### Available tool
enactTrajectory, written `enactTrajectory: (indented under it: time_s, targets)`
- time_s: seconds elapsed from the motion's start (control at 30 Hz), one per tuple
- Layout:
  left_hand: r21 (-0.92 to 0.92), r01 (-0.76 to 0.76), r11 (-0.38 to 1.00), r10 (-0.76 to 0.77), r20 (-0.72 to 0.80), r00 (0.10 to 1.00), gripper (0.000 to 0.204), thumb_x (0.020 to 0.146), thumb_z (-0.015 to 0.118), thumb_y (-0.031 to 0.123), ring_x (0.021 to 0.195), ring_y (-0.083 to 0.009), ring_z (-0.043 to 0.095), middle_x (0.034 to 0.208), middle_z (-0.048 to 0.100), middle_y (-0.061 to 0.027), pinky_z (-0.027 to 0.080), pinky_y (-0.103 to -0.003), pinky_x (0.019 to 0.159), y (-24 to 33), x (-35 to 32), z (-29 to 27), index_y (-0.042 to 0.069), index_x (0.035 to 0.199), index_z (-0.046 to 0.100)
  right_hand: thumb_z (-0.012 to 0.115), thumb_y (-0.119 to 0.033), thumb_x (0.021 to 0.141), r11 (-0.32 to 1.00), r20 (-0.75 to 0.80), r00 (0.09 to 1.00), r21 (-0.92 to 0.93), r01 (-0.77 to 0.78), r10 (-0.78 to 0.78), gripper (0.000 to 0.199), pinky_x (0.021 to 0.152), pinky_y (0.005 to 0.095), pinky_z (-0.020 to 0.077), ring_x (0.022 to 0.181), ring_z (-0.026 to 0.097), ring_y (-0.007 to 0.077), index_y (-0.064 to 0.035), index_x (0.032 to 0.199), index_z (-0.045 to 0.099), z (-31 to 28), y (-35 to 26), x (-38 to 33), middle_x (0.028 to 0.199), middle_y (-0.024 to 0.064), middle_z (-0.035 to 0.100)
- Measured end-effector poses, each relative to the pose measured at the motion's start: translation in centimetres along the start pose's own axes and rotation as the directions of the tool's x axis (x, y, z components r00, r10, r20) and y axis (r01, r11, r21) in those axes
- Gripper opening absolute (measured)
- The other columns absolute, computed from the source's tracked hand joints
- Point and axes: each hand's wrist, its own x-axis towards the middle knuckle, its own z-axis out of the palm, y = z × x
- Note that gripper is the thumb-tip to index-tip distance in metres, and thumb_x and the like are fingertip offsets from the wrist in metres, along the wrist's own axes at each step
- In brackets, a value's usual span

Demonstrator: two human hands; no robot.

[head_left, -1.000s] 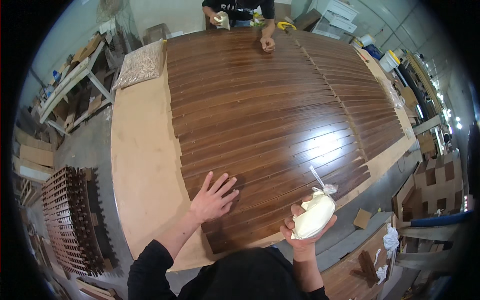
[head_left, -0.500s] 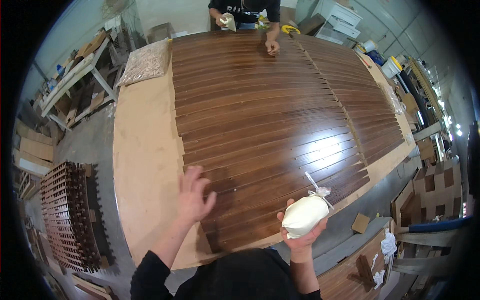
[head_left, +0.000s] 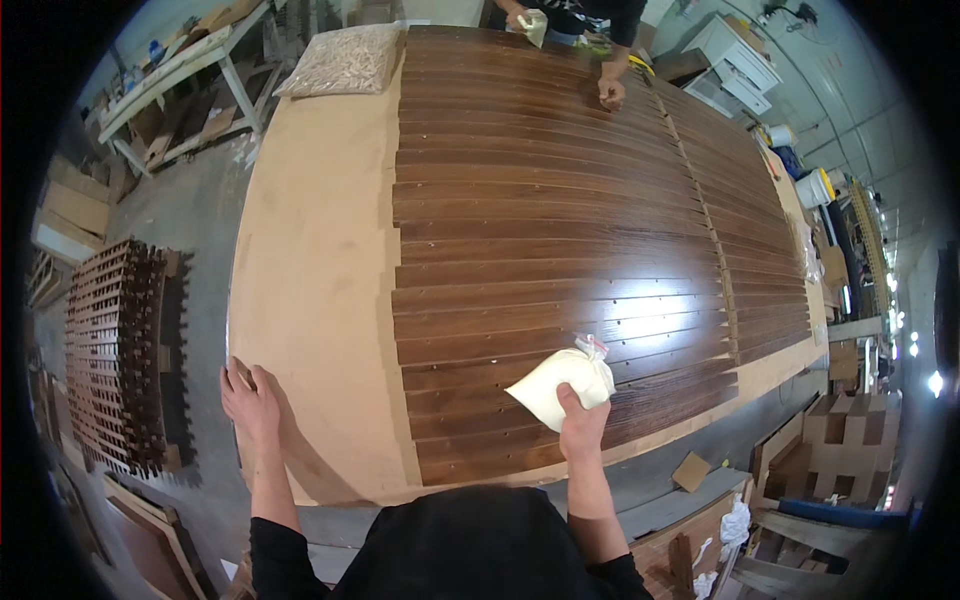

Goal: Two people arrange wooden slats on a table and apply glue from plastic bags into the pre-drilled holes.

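A plump piping bag [head_left: 556, 385] of cream-coloured paste is in my right hand [head_left: 583, 428], thumb across its side. Its gathered clear plastic neck points up and right, and its tapered tip points left over the dark planks. Those brown wooden planks [head_left: 540, 235] lie in close rows with small dots along them. My left hand [head_left: 252, 402] is at the left edge of the tan board [head_left: 310, 230] under the planks, thumb and fingers apart. Across the table, a person's hand [head_left: 520, 18] holds a similar bag; their other hand [head_left: 611, 93] hovers over the planks.
A clear bag of small wooden pegs [head_left: 345, 62] lies on the board's far left corner. On the floor at left stands a stack of slatted brown wood [head_left: 115, 355]. A workbench [head_left: 190, 85] is behind it; buckets [head_left: 815, 187] and cardboard [head_left: 850, 440] stand at right.
My left hand has moved left from the planks to the board's edge. My right hand has swung the bag left and turned it, so its tip now points left over the planks. The view has shifted.
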Motion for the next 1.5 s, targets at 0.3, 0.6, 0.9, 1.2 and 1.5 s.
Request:
enactTrajectory:
  time_s: [0.3, 0.6, 0.9, 1.2, 1.5]
  targets:
    - [-0.047, -0.016, 0.999, 0.015, -0.028, 1.0, 0.043, 0.105, 0.058, 0.036, 0.14, -0.0441, 0.049, 0.152, 0.051, -0.0258, 0.038, -0.054, 0.116, -0.3, -0.2, 0.0, 0.008, 0.138, 0.058, 0.084, -0.001, 0.085, 0.996, 0.027, 0.999, -0.086, -0.021, 0.023, 0.046, 0.096, 0.0321, 0.0543, 0.107, 0.069, 0.0154, 0.0021, 0.128, 0.067, 1.7, -0.1, 0.7, 0.118, 0.0069, 0.073]
    - [-0.034, -0.005, 0.999, 0.003, -0.045, 0.999, 0.043, 0.104, 0.059, 0.035, 0.141, -0.042, 0.048, 0.151, 0.052, -0.0241, 0.036, -0.053, 0.117, 0.3, -0.2, -0.2, 0.008, 0.137, 0.057, 0.086, -0.001, 0.084, 0.993, 0.005, 0.999, -0.113, -0.043, 0.044, 0.048, 0.096, 0.0316, 0.0549, 0.106, 0.069, 0.015, 0.0019, 0.127, 0.067, 2.2, 0.3, 0.8, 0.119, 0.007, 0.073]
    - [-0.042, 0.028, 0.999, -0.028, -0.01, 1.0, 0.042, 0.105, 0.058, 0.034, 0.143, -0.0401, 0.047, 0.151, 0.052, -0.0228, 0.036, -0.052, 0.118, 1.3, -0.2, -0.9, 0.005, 0.136, 0.057, 0.087, -0.003, 0.083, 0.988, 0.011, 0.999, -0.15, -0.038, 0.04, 0.049, 0.096, 0.0319, 0.055, 0.106, 0.069, 0.0153, 0.0022, 0.127, 0.066, 2.4, 0.3, 0.8, 0.119, 0.0076, 0.073]
    - [-0.049, 0.005, 0.999, -0.006, -0.024, 1.0, 0.041, 0.106, 0.057, 0.033, 0.143, -0.0404, 0.046, 0.15, 0.052, -0.023, 0.035, -0.052, 0.118, 0.8, -0.2, -0.3, 0.005, 0.136, 0.057, 0.086, -0.002, 0.082, 0.988, -0.004, 1.0, -0.156, -0.018, 0.017, 0.049, 0.095, 0.0321, 0.0547, 0.106, 0.069, 0.0156, 0.003, 0.127, 0.067, 0.9, -0.9, -0.4, 0.118, 0.0083, 0.073]
    - [-0.03, -0.023, 0.999, 0.02, -0.068, 0.997, 0.042, 0.105, 0.058, 0.033, 0.14, -0.0419, 0.05, 0.15, 0.053, -0.0239, 0.039, -0.053, 0.115, 0.0, 0.0, 0.4, 0.006, 0.136, 0.057, 0.087, -0.005, 0.082, 0.985, 0.064, 0.996, -0.166, -0.043, 0.054, 0.048, 0.094, 0.0326, 0.055, 0.105, 0.069, 0.0156, 0.0029, 0.125, 0.068, -0.5, -1.1, -1.2, 0.115, 0.0077, 0.074]
